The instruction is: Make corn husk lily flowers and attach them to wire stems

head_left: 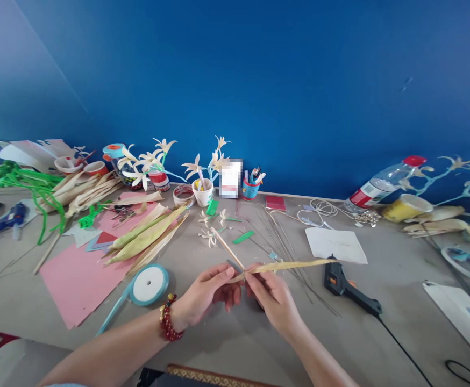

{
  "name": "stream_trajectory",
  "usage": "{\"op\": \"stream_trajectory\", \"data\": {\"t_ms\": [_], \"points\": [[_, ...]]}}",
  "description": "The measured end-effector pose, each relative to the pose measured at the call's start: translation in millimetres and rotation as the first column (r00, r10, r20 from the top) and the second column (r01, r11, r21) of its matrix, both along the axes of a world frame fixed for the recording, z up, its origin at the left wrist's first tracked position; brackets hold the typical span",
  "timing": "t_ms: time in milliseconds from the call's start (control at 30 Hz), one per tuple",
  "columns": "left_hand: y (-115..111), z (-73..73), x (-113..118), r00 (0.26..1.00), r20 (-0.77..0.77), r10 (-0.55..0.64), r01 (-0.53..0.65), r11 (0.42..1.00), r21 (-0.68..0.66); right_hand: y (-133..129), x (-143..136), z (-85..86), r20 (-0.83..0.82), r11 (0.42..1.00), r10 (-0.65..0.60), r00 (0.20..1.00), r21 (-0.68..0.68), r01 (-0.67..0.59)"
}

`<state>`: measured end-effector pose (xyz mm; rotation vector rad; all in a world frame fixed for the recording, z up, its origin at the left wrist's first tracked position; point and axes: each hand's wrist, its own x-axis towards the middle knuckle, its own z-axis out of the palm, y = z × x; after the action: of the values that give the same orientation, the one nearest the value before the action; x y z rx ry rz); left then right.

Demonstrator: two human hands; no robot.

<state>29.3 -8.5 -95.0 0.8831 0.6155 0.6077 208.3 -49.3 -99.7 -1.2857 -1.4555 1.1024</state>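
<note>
"Fingers how, and on what?"
"Left hand [214,287] and right hand [275,301] both pinched tight on one husk strip [299,265], by one pale rod [227,248], nearer the table's [259,341] front edge than the back."
"Done well how?"
"Probably best kept taut, pinched lightly against tearing."
"Counts, outward?"
"Loose flowers [209,237], three; ribbon spool [148,285], one, leftward; black glue gun [342,283], one, rightward; bottle [380,185], one, at the back edge."
</note>
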Motion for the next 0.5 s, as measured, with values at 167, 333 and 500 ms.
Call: {"op": "stream_trajectory", "data": {"t_ms": [167,333,500], "points": [[2.8,4.2,-3.4,0.985,0.034,-0.167,0.171,0.975,-0.144,-2.8,3.6,-0.2,0.034,0.993,0.007,0.999,0.121,-0.011],[0.7,6.0,-3.8,0.999,-0.035,0.015,-0.012,0.995,0.094,-6.8,0.5,1.8,-0.147,1.0,0.02,0.989,0.019,-0.017],[-1.7,2.0,-4.1,0.986,-0.138,0.094,-0.046,0.948,0.315,-4.3,-5.9,7.8,-0.077,0.994,0.099,0.992,-0.031,-0.102]]}}
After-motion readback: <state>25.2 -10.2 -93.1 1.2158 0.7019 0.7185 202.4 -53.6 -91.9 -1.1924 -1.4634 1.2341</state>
